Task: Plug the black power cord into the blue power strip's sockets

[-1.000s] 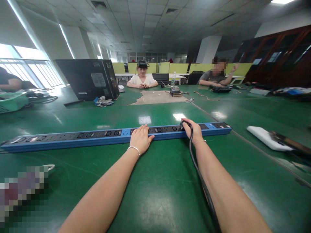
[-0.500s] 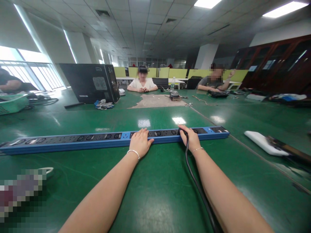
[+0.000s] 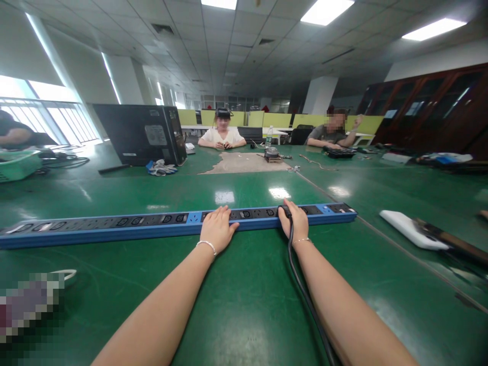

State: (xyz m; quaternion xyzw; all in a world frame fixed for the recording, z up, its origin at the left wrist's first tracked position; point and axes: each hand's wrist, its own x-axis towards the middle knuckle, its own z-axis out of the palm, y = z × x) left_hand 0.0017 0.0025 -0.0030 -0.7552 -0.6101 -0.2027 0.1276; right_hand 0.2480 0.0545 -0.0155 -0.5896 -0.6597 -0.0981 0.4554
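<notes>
A long blue power strip [image 3: 145,231] with a row of black sockets lies across the table in front of me. My left hand [image 3: 217,229] is laid over its middle, fingers across the top and thumb along the near side, gripping it. To the right, my right hand [image 3: 295,219] pinches a black plug [image 3: 285,211] against the strip's sockets. From this plug a black cable [image 3: 295,284] runs down toward me beside my right forearm. My fingers hide the plug's end, so I cannot tell how deep it sits.
On the green table [image 3: 236,300], a white object [image 3: 412,231] lies at right and a pixelated item [image 3: 30,305] at left. Farther back stand a black computer case [image 3: 141,134], gloves [image 3: 162,168], a green basket [image 3: 19,165] and a bottle [image 3: 269,136]. Several people sit around.
My view has tilted up slightly, so things sit a little lower. Both hands keep their places on the strip. The right hand's fingers have shifted slightly around the plug, which shows more plainly.
</notes>
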